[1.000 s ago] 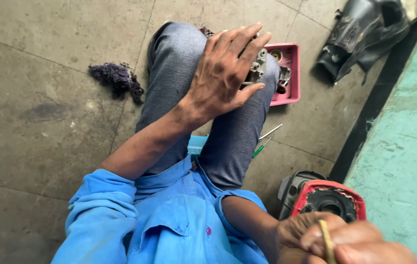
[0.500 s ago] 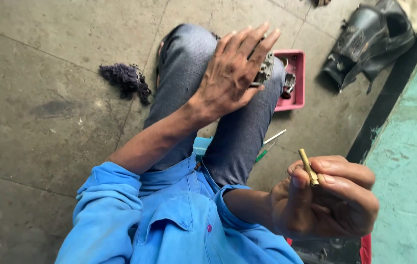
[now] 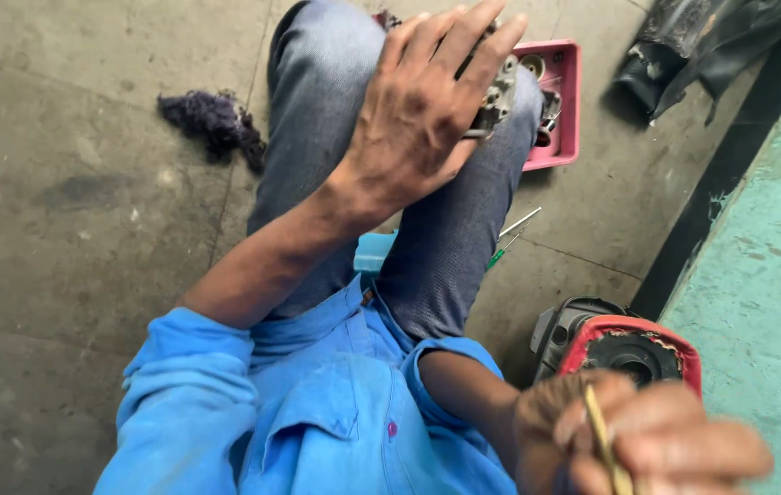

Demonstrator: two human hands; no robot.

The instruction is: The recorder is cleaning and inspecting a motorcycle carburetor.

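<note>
A stained concrete floor [image 3: 70, 275] runs beside a green painted wall [image 3: 766, 275]. Since half a second ago the right hand [image 3: 647, 440] has dropped to the lower edge of the view, blurred, its fingers closed on a thin brass-coloured rod [image 3: 603, 440]. The left hand [image 3: 427, 119] is as before, spread and wrapped over a grey metal part [image 3: 500, 87] on the raised knee. Behind that part lies a pink tray [image 3: 566, 101] of small pieces. A red engine casing [image 3: 628, 353] sits just above the right hand; a dark rag [image 3: 212, 124] lies well to the left.
</note>
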